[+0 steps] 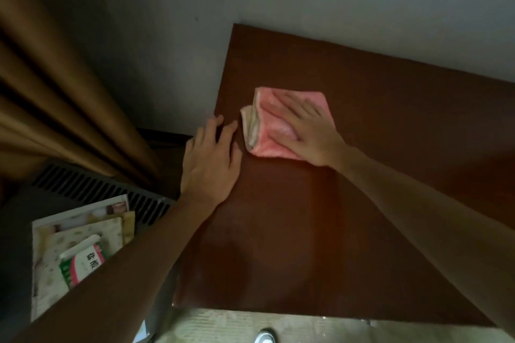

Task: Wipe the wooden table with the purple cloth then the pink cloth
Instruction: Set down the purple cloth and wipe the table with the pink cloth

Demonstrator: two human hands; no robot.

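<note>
At the far left hangs a brown curtain (pixel 41 92), and below it a vent (pixel 97 189) with a box of papers (pixel 80 245) just beside your left forearm. None of that belongs to the job.

Your left hand (pixel 210 160) lies flat on the table's (pixel 306 231) left edge, fingers straight and a little spread, holding nothing (it looks like a brace, no more). Just to its right, apart from it, sits the folded pink cloth (pixel 267 145), near the table's left side and toward the far half. Your right hand (pixel 303 131) presses it down with the fingers stretched out flat across the top, not curled round it.

The purple cloth is not in view, so I judge you are on the second step, the pink pass. The next move calls for steady downward pressure and a sweep toward the right and near parts of the top, keeping the fold from opening under your palm.
</note>
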